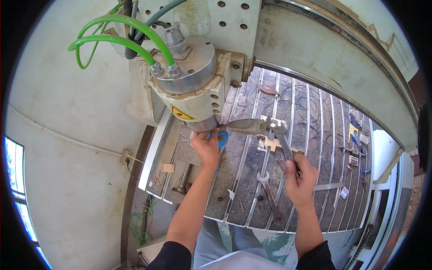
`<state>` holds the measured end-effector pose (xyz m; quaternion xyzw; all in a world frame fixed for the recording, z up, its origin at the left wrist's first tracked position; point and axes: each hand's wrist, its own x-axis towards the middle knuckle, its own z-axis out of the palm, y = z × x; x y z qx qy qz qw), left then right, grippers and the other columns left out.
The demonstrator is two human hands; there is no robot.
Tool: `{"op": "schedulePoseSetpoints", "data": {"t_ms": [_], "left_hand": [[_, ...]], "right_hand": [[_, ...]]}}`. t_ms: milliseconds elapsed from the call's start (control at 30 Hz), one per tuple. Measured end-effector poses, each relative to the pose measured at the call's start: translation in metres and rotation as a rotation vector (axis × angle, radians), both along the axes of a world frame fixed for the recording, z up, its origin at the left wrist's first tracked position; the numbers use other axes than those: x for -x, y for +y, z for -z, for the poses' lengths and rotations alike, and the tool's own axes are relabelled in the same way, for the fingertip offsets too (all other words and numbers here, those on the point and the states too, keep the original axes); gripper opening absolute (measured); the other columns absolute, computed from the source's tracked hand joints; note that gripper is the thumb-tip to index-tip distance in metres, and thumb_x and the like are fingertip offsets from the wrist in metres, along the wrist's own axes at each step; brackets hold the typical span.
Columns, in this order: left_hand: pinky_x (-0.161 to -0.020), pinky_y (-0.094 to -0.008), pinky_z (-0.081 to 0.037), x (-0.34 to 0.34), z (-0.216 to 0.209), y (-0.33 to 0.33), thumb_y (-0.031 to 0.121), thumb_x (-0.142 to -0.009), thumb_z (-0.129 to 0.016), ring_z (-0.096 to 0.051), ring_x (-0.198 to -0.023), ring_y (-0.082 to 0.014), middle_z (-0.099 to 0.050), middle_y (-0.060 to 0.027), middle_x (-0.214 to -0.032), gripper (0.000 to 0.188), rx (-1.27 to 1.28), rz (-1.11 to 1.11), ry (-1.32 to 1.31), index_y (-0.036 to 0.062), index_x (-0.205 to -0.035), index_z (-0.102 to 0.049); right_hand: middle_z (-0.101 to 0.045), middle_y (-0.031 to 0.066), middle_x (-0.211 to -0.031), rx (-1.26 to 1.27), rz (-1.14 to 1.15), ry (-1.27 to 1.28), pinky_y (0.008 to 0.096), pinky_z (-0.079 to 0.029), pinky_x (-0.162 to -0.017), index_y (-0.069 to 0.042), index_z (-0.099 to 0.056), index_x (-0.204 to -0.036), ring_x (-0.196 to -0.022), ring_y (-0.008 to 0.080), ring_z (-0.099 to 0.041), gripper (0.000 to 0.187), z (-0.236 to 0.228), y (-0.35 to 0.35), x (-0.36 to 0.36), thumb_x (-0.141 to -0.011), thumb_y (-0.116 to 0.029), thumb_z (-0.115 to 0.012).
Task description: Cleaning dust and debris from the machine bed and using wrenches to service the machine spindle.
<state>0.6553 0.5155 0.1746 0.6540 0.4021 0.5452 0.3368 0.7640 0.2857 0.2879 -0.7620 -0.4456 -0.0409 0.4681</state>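
My left hand [207, 146] is raised to the underside of the machine spindle [189, 96], its fingers closed at the lower metal end. What they grip is hidden. From there a worn grey bar-like handle [243, 126] sticks out to the right. My right hand [300, 180] is closed around the shaft of a metal adjustable wrench [284, 141]. Its wide head, slightly blurred, is by the free end of the grey handle; whether they touch I cannot tell. Behind my left fingers shows a blue piece [222, 139]. An open-end wrench [270, 197] lies on the slotted bed below.
Green hoses [114, 39] loop from the spindle top. A thick gantry beam [333, 67] crosses the upper right. On the slotted bed [234, 198] lie a cut pale board [272, 143], a brown curved piece [269, 90], a large screw [184, 176] and several small tools at right.
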Motion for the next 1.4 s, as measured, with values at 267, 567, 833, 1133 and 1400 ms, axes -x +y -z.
{"op": "schedulePoseSetpoints", "data": {"t_ms": [267, 567, 833, 1133, 1400], "left_hand": [[-0.073, -0.0333, -0.046, -0.002, 0.001, -0.001, 0.000, -0.071, -0.072, -0.063, -0.077, -0.0245, -0.067, -0.0149, -0.085, 0.020, 0.017, -0.007, 0.014, -0.0032, -0.090, -0.069], [-0.077, -0.0338, -0.046, 0.002, 0.009, 0.000, -0.002, -0.070, -0.071, -0.063, -0.085, -0.0257, -0.067, -0.0147, -0.091, 0.021, -0.006, -0.008, 0.036, -0.0034, -0.091, -0.069], [-0.084, -0.0343, -0.045, 0.005, 0.007, -0.008, -0.002, -0.071, -0.070, -0.062, -0.093, -0.0272, -0.066, -0.0155, -0.099, 0.022, 0.110, 0.018, 0.070, -0.0024, -0.092, -0.070], [-0.079, -0.0348, -0.049, 0.029, 0.015, -0.001, -0.004, -0.072, -0.067, -0.064, -0.090, -0.0294, -0.065, -0.0167, -0.098, 0.023, -0.084, 0.127, 0.260, -0.0013, -0.095, -0.070], [-0.074, -0.0295, -0.051, 0.080, -0.004, -0.029, -0.006, -0.075, -0.066, -0.064, -0.079, -0.0189, -0.065, -0.0120, -0.095, 0.022, 0.492, 0.335, 0.213, -0.0013, -0.097, -0.068]], "right_hand": [[-0.055, 0.0093, -0.060, -0.149, 0.041, 0.173, 0.0270, -0.040, -0.048, 0.002, -0.056, -0.089, -0.048, 0.0133, -0.052, 0.010, 0.000, 0.002, 0.007, -0.087, -0.007, -0.060], [-0.055, 0.0000, -0.064, -0.232, 0.020, 0.531, 0.0223, -0.038, -0.051, 0.001, -0.055, -0.103, -0.057, 0.0037, -0.049, 0.029, 0.009, 0.015, 0.018, -0.082, -0.012, -0.070], [-0.052, -0.0042, -0.065, -0.211, -0.090, 0.755, 0.0184, -0.035, -0.048, 0.000, -0.053, -0.111, -0.053, 0.0031, -0.044, 0.045, 0.017, 0.067, 0.023, -0.077, -0.016, -0.078], [-0.050, 0.0002, -0.066, -0.560, 0.073, 1.128, 0.0272, -0.045, -0.048, -0.001, -0.054, -0.107, -0.045, 0.0071, -0.042, 0.024, 0.034, 0.038, 0.020, -0.088, -0.013, -0.065], [-0.036, -0.0051, -0.056, -0.322, 0.382, 1.215, 0.0263, -0.043, -0.047, -0.005, -0.055, -0.104, -0.044, 0.0072, -0.038, 0.021, 0.135, -0.091, -0.003, -0.091, -0.021, -0.061]]}}
